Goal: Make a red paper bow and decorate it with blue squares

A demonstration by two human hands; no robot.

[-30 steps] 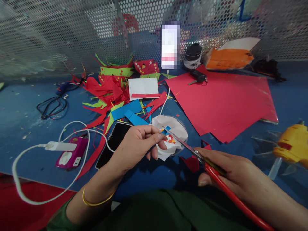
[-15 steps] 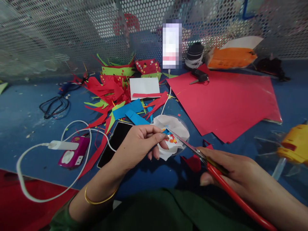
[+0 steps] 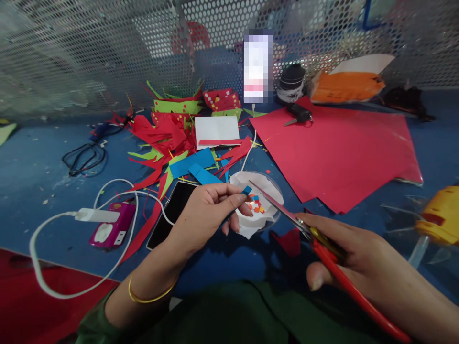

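Note:
Between thumb and fingertips, my left hand [image 3: 211, 210] pinches a small piece of blue paper [image 3: 246, 190]. My right hand [image 3: 362, 253] grips red-handled scissors [image 3: 287, 215], whose blades point toward the blue piece and are apart from it. Below both lies a shallow round dish lined with white paper [image 3: 247, 225]. Small cut bits of paper [image 3: 256, 205] in orange, white, blue and yellow rest on that lining. Part of the dish is hidden behind my left fingers.
Blue strips [image 3: 191, 162] and red and green scraps [image 3: 165, 134] lie behind my left hand, near a black phone [image 3: 172, 210]. Red sheets [image 3: 333, 153] bearing a key [image 3: 299, 113] spread to the right. A purple device [image 3: 113, 227] with a white cable sits left.
The scissors have pulled slightly away from the blue paper, and my right thumb has moved lower. A blue bit now shows among the cut pieces in the dish.

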